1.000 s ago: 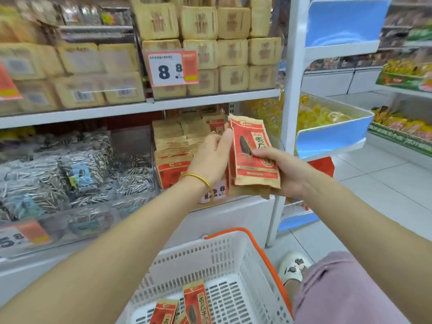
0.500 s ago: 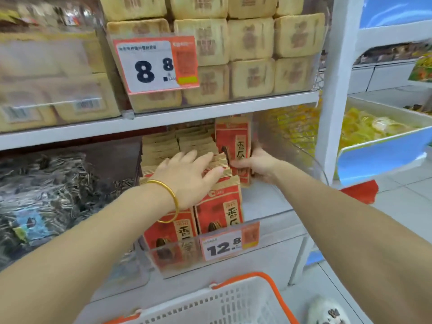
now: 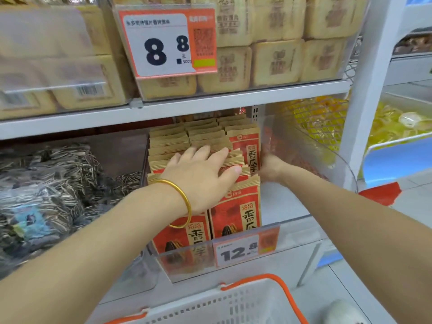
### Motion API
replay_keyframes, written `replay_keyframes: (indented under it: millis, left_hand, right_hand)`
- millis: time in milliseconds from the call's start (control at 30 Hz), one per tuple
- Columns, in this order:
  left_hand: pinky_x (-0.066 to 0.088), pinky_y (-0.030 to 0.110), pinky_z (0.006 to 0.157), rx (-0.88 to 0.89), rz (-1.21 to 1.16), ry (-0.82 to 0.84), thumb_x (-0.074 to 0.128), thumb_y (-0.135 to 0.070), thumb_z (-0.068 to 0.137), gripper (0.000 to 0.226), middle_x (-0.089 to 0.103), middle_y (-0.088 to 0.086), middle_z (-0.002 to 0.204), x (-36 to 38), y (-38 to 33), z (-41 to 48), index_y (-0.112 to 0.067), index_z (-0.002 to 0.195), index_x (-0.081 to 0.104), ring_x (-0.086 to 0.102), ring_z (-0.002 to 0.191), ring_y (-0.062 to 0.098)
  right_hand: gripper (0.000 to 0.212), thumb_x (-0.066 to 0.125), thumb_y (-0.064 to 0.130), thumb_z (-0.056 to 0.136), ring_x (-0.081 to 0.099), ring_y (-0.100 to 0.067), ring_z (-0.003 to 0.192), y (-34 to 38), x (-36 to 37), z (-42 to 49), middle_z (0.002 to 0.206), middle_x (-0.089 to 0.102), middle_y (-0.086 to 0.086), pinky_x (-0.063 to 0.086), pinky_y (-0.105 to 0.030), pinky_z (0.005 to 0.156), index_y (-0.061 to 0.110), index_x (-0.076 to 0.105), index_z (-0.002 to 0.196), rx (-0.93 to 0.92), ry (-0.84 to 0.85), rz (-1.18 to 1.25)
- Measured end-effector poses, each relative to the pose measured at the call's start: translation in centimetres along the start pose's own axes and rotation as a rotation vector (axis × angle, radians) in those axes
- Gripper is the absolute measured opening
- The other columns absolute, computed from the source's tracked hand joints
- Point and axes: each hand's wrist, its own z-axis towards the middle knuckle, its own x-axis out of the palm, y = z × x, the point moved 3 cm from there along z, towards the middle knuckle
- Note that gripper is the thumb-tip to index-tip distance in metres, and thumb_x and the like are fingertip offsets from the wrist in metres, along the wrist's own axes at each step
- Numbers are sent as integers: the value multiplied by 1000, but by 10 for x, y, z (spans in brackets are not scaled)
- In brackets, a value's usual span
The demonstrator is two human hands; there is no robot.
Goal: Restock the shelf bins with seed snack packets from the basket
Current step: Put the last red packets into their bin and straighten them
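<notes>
At the left of the clear plastic shelf bin [image 3: 275,251], the left hand [image 3: 201,181], ringed at the wrist by a gold bangle [image 3: 180,202], was laid open and flat, palm down, across the tops of the upright red-and-tan paper seed snack packets [image 3: 233,213]; nothing was gripped by it. The packets were stood on end in rows running front to back, their long axes vertical. Just right of those fingers, 1 red-faced packet [image 3: 251,152] was held upright at the right end of the row. It was pressed from its right side by the right hand [image 3: 272,167], plainly the nearer hand; whether its fingers were curled round the packet could not be told. The gap appeared to lie directly below that packet. The white plastic basket with the orange rim [image 3: 233,305] was seen low in front.
</notes>
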Motion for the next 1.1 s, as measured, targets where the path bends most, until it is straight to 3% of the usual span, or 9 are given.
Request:
replay_keyframes:
  millis: [100, 267, 367, 433, 500, 600, 800, 933, 1100]
  left_hand:
    - [0, 41, 118, 1, -7, -4, 11, -59, 94, 60, 1, -3, 159, 1, 1, 1, -37, 149, 4, -3, 146, 18]
    - [5, 41, 118, 7, -62, -42, 16, -61, 93, 61, 10, -2, 158, -1, 2, 1, -37, 148, 14, 5, 146, 19]
    - [19, 41, 116, 99, -162, -256, 22, -65, 87, 67, 29, 0, 153, -9, 0, -20, -30, 144, 32, 23, 141, 20]
    - [31, 35, 108, 267, -255, -521, 32, -55, 85, 61, 49, 1, 138, -14, -3, -60, -22, 132, 51, 42, 129, 20]
    - [35, 27, 98, 457, -330, -630, 42, -39, 87, 44, 60, 1, 120, 5, -5, -112, -14, 118, 61, 52, 113, 17]
    - [41, 27, 88, 496, -377, -375, 44, -32, 88, 34, 63, -3, 108, 83, 9, -172, -16, 109, 64, 54, 102, 13]
    - [43, 31, 95, 14, -306, 374, 48, -26, 94, 27, 56, -3, 122, 252, 79, -181, -25, 118, 61, 54, 105, 12]
    - [40, 25, 91, -157, -314, 483, 44, -22, 96, 27, 56, -1, 120, 296, 105, -179, -21, 116, 62, 53, 109, 16]
    - [45, 33, 90, -233, -280, 632, 40, -17, 95, 28, 57, 3, 111, 321, 119, -192, -18, 109, 64, 56, 99, 20]
  right_hand:
    - [59, 79, 17, 72, 60, -22, 95, -2, 3, 2, 110, 60, 0, 58, -35, 70, 20, 43, 118, 123, 9, -202]
    - [67, 81, 17, 72, 57, -25, 107, 7, -6, -16, 121, 54, -5, 57, -39, 84, 9, 41, 126, 250, 5, -156]
    - [65, 78, 16, 76, 54, -31, 113, 41, -29, -66, 127, 53, -16, 48, -36, 89, 0, 42, 128, 140, -205, -309]
    - [44, 73, 14, 80, 63, -33, 98, 67, -36, -128, 111, 62, -17, 53, -35, 76, 5, 51, 118, -71, -386, -252]
    - [20, 67, 7, 84, 67, -29, 72, 80, -24, -197, 88, 63, -14, 54, -29, 51, 14, 56, 99, -190, -357, -14]
    - [12, 63, 1, 86, 68, -25, 61, 56, 42, -249, 72, 59, -13, 58, -36, 50, 11, 57, 90, -137, 22, 61]
    - [28, 56, 9, 92, 63, -26, 67, -95, 222, -240, 85, 56, -8, 56, -35, 59, 2, 52, 120, 322, 753, -447]
    - [39, 54, 11, 94, 59, -24, 79, -156, 281, -235, 127, 56, -19, 45, -26, 54, -1, 46, 130, 433, 688, -361]
    - [51, 68, 35, 84, 60, -22, 69, -231, 339, -221, 83, 62, -11, 55, -43, 74, 0, 50, 117, 681, 500, -171]
